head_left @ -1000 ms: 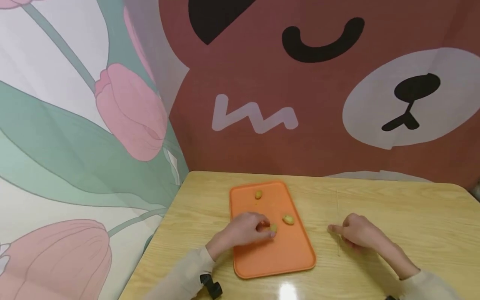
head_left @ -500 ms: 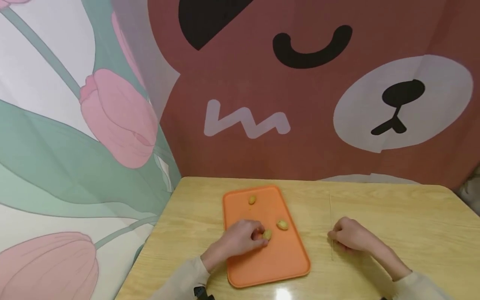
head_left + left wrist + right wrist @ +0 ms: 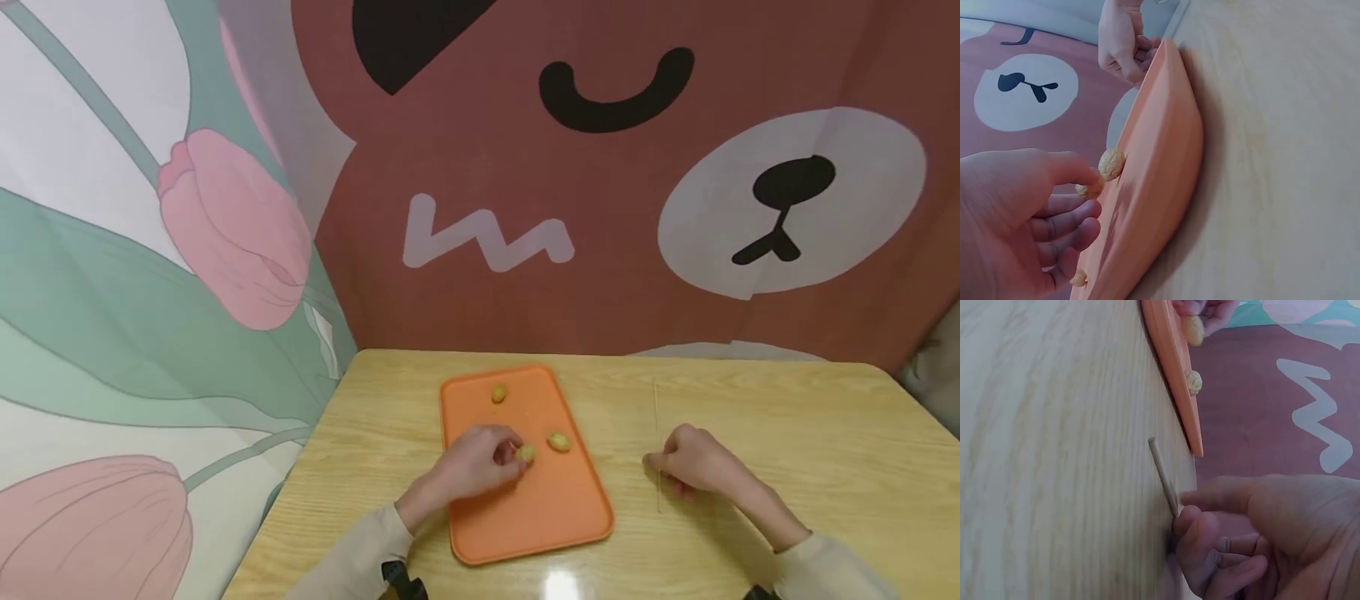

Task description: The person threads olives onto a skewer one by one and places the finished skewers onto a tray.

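Observation:
My left hand (image 3: 480,460) pinches a small tan, wrinkled, nugget-like ball (image 3: 525,454) between thumb and fingertip, just above an orange tray (image 3: 532,525). Beside it on the tray is a second tan ball (image 3: 558,442); another tan ball (image 3: 498,392) sits near the far end. To the right, a thin wooden stick (image 3: 656,408), like a skewer, lies lengthwise on the table. My right hand (image 3: 701,460) is at the stick's middle with its thumb and fingertips around it. In the right wrist view, one stick end (image 3: 1157,456) points away from the fingers (image 3: 1194,540); their grip is unclear.
The pale wood table (image 3: 787,408) carries the tray on its left side. Behind stands a wall hanging (image 3: 600,308) with a bear face, and a tulip-print one (image 3: 240,233) is at the left. Dark straps (image 3: 401,579) show at the wrists.
The head view has shifted slightly. My left hand keeps its pinch on the ball and has turned a little. My right fingers drew together on the stick, then spread again; the stick stayed put.

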The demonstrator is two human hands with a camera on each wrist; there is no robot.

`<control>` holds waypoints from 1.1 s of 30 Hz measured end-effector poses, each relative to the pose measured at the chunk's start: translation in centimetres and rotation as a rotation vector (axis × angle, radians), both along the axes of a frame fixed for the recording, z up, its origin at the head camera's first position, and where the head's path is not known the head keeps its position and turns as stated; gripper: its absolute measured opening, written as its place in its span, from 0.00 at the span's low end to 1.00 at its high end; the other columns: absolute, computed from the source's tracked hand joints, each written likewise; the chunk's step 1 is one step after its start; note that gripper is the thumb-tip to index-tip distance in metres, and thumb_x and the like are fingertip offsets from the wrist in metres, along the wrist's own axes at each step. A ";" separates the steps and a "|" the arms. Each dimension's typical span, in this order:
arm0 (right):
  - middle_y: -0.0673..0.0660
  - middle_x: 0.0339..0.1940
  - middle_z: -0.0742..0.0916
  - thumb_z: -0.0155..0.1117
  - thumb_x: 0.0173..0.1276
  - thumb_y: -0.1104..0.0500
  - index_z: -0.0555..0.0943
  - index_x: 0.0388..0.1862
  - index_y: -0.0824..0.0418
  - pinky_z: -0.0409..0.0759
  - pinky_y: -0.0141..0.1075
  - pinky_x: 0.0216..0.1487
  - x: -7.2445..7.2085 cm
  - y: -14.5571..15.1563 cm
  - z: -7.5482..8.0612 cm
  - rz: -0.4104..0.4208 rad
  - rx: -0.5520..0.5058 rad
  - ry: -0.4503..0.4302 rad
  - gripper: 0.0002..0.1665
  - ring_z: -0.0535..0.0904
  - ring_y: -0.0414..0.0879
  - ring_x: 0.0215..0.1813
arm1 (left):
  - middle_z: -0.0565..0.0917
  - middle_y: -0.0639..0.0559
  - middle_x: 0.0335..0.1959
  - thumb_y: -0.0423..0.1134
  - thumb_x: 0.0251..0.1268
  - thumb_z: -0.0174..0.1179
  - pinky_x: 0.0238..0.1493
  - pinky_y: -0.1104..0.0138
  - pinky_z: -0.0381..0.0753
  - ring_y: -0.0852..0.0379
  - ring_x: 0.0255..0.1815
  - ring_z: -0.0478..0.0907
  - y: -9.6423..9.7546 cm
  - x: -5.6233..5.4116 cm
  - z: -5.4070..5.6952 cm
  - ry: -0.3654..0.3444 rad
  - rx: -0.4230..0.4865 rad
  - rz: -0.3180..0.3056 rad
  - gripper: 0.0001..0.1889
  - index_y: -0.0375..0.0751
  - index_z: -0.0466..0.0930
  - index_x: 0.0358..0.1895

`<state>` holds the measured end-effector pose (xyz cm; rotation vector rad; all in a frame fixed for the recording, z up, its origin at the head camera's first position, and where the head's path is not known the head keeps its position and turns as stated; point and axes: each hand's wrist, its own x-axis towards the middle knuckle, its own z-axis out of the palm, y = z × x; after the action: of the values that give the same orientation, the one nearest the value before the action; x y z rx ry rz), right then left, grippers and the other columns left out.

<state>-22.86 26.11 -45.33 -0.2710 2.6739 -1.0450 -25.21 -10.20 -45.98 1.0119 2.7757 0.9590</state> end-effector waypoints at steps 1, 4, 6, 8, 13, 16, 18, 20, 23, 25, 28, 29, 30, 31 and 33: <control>0.54 0.10 0.80 0.66 0.73 0.58 0.80 0.14 0.63 0.79 0.39 0.18 0.1 0.0 -0.1 0.008 -0.011 -0.004 0.25 0.77 0.47 0.12 | 0.78 0.65 0.29 0.42 0.67 0.68 0.32 0.73 0.77 0.68 0.29 0.75 -0.1 -0.2 -0.2 -0.003 0.022 0.003 0.13 0.41 0.86 0.50; 0.54 0.11 0.80 0.67 0.71 0.61 0.81 0.15 0.62 0.78 0.38 0.18 -0.1 0.2 0.0 0.052 -0.027 0.009 0.22 0.78 0.49 0.13 | 0.80 0.63 0.34 0.41 0.68 0.67 0.35 0.72 0.79 0.66 0.33 0.78 -0.3 -0.6 0.0 -0.030 0.096 0.021 0.13 0.41 0.85 0.52; 0.54 0.12 0.81 0.66 0.70 0.63 0.82 0.15 0.62 0.76 0.36 0.18 -0.3 0.3 0.2 0.055 -0.022 0.019 0.20 0.79 0.50 0.13 | 0.82 0.62 0.37 0.40 0.69 0.67 0.37 0.71 0.81 0.64 0.35 0.79 -0.5 -1.0 0.4 -0.052 0.160 0.029 0.14 0.41 0.85 0.54; 0.54 0.12 0.81 0.66 0.68 0.65 0.82 0.16 0.62 0.75 0.35 0.18 -0.4 0.4 0.4 0.043 -0.012 0.023 0.18 0.80 0.50 0.14 | 0.83 0.60 0.39 0.39 0.70 0.66 0.37 0.68 0.82 0.63 0.36 0.80 -0.7 -1.4 1.1 -0.069 0.217 0.043 0.15 0.42 0.84 0.56; 0.55 0.16 0.82 0.62 0.73 0.63 0.81 0.24 0.64 0.75 0.37 0.21 -0.5 0.6 1.5 0.039 -0.032 0.027 0.15 0.80 0.52 0.18 | 0.85 0.58 0.43 0.42 0.70 0.67 0.40 0.64 0.83 0.59 0.40 0.81 -1.3 -2.1 2.8 -0.111 0.346 0.081 0.16 0.47 0.84 0.59; 0.57 0.20 0.82 0.57 0.78 0.62 0.78 0.32 0.67 0.73 0.37 0.20 -0.4 0.5 2.6 0.115 -0.114 0.034 0.13 0.78 0.53 0.20 | 0.84 0.56 0.45 0.42 0.70 0.68 0.42 0.61 0.82 0.55 0.42 0.81 -1.8 -2.2 3.6 -0.152 0.433 0.091 0.16 0.48 0.84 0.58; 0.59 0.22 0.83 0.54 0.81 0.62 0.77 0.37 0.69 0.76 0.38 0.20 -0.3 0.1 3.4 0.176 -0.191 0.022 0.12 0.78 0.56 0.21 | 0.84 0.55 0.46 0.42 0.69 0.69 0.42 0.60 0.82 0.53 0.43 0.82 -2.1 -2.2 3.9 -0.181 0.488 0.094 0.16 0.49 0.84 0.58; 0.60 0.23 0.84 0.53 0.82 0.62 0.76 0.40 0.69 0.77 0.40 0.19 0.0 -0.4 4.2 0.225 -0.263 0.017 0.12 0.78 0.59 0.20 | 0.84 0.53 0.48 0.42 0.68 0.70 0.44 0.59 0.83 0.51 0.45 0.82 -2.3 -2.2 4.2 -0.213 0.544 0.085 0.16 0.49 0.84 0.57; 0.59 0.20 0.82 0.51 0.82 0.64 0.77 0.42 0.67 0.79 0.43 0.22 0.7 -1.2 5.1 0.257 -0.336 0.052 0.09 0.78 0.60 0.19 | 0.84 0.50 0.51 0.39 0.68 0.70 0.50 0.56 0.84 0.50 0.49 0.83 -2.5 -2.2 4.3 -0.293 0.639 0.049 0.17 0.45 0.82 0.58; 0.56 0.17 0.78 0.51 0.80 0.67 0.78 0.42 0.65 0.75 0.42 0.19 1.4 -1.8 5.6 0.233 -0.367 0.105 0.08 0.72 0.54 0.15 | 0.84 0.46 0.53 0.35 0.70 0.68 0.55 0.54 0.82 0.48 0.52 0.83 -2.5 -2.2 4.3 -0.355 0.713 0.024 0.17 0.40 0.80 0.60; 0.51 0.16 0.73 0.49 0.77 0.71 0.81 0.42 0.63 0.68 0.40 0.18 2.4 -2.5 6.1 0.162 -0.382 0.212 0.12 0.64 0.44 0.16 | 0.83 0.42 0.56 0.32 0.73 0.62 0.60 0.53 0.79 0.44 0.56 0.82 -2.5 -2.2 4.3 -0.437 0.826 0.020 0.18 0.36 0.77 0.63; 0.51 0.17 0.72 0.49 0.77 0.71 0.81 0.41 0.62 0.66 0.40 0.17 2.7 -2.7 6.3 0.137 -0.381 0.245 0.13 0.62 0.42 0.17 | 0.83 0.41 0.57 0.31 0.75 0.60 0.61 0.53 0.78 0.42 0.57 0.82 -2.6 -2.2 4.3 -0.458 0.862 0.028 0.18 0.36 0.76 0.64; 0.50 0.17 0.72 0.49 0.77 0.71 0.82 0.40 0.61 0.64 0.39 0.16 3.0 -2.9 6.4 0.116 -0.380 0.275 0.14 0.60 0.42 0.18 | 0.82 0.40 0.58 0.31 0.76 0.58 0.61 0.54 0.78 0.41 0.58 0.81 -2.6 -2.2 4.3 -0.477 0.895 0.042 0.18 0.36 0.75 0.65; 0.50 0.17 0.71 0.49 0.77 0.72 0.82 0.39 0.60 0.63 0.39 0.16 3.2 -3.1 6.6 0.099 -0.373 0.305 0.15 0.60 0.41 0.18 | 0.81 0.38 0.58 0.31 0.77 0.57 0.61 0.55 0.78 0.39 0.58 0.81 -2.7 -2.2 4.3 -0.493 0.924 0.060 0.17 0.36 0.75 0.66; 0.50 0.17 0.72 0.49 0.78 0.71 0.82 0.38 0.58 0.63 0.40 0.16 3.6 -3.4 6.8 0.078 -0.361 0.348 0.15 0.59 0.41 0.17 | 0.79 0.35 0.59 0.30 0.79 0.54 0.61 0.55 0.78 0.37 0.58 0.80 -3.0 -2.2 4.3 -0.521 0.972 0.090 0.18 0.36 0.74 0.67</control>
<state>-19.23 22.68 -38.54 -0.6780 2.7168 -1.5799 -27.41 -13.21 -41.68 0.5128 1.8844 2.2721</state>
